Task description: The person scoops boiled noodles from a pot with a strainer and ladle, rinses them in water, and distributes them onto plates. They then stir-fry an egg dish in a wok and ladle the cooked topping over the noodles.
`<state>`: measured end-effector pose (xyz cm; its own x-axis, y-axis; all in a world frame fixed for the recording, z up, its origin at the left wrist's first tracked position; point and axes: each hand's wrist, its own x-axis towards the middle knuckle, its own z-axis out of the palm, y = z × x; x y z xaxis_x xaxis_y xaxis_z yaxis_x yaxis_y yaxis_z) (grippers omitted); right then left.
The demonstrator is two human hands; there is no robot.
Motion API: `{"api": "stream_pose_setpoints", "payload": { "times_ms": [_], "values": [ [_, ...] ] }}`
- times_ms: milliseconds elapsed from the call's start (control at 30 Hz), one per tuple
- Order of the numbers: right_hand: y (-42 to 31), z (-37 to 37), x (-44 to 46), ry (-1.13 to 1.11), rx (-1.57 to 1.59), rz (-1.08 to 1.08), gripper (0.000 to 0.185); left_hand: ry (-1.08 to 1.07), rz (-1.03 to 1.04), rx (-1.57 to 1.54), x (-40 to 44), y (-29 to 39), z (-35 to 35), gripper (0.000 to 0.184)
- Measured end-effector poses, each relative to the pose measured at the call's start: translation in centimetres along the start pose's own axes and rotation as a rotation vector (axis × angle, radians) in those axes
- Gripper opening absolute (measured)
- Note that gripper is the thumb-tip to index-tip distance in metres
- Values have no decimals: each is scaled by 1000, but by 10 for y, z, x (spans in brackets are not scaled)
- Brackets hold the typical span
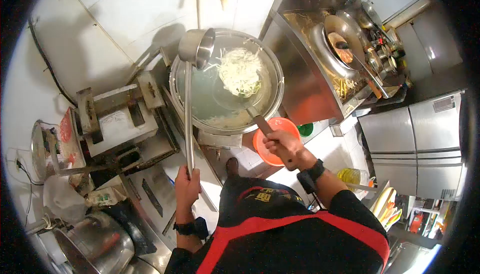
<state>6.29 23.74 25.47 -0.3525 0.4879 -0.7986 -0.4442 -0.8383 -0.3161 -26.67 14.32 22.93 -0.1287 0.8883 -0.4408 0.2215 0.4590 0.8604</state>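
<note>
My left hand point(187, 189) is closed around the long metal handle of a deep ladle point(188, 109). The ladle's steel cup hangs over the upper left rim of a large round pot point(176, 91) of cloudy liquid. In my right hand point(286, 146) is the wooden handle of a strainer point(262, 124), which reaches over the pot's near rim. Pale noodles point(241, 71) lie in a heap at the strainer's end, inside the pot. Most of the strainer's bowl is hidden under them.
An orange bucket point(270, 160) stands below my right hand, beside a green container point(305, 130). At right is a wok point(345, 26) on a steel stove, with a steel refrigerator point(387, 131) beyond. Metal basins point(97, 239) sit at lower left.
</note>
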Motion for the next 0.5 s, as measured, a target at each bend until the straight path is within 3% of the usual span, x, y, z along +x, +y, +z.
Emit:
{"api": "stream_pose_setpoints", "payload": {
  "times_ms": [167, 233, 267, 333, 367, 433, 467, 500],
  "values": [
    [-6, -32, -20, 8, 94, 93, 14, -42, -11, -67, 4, 8, 2, 28],
    [-2, -36, -19, -229, 273, 13, 12, -56, 3, -84, 5, 6, 4, 28],
    [-2, -38, -16, -228, 276, 7, 12, -66, 20, -106, 6, 7, 5, 27],
    [-10, -38, -1, -379, 650, 119, 13, -83, 0, -64, 7, 16, 6, 27],
    [-12, -40, 10, -385, 647, 113, 13, -98, -30, -19, 6, 19, 7, 27],
    [-13, -41, 37, -524, 376, -118, 15, -96, 1, -42, 4, 19, 10, 26],
    [-11, -39, 51, -314, 411, -88, 16, -95, 25, -69, 3, 18, 11, 26],
    [-3, -21, 35, -180, -429, -501, 19, -96, 36, -67, 3, 17, 11, 26]
  ]
}}
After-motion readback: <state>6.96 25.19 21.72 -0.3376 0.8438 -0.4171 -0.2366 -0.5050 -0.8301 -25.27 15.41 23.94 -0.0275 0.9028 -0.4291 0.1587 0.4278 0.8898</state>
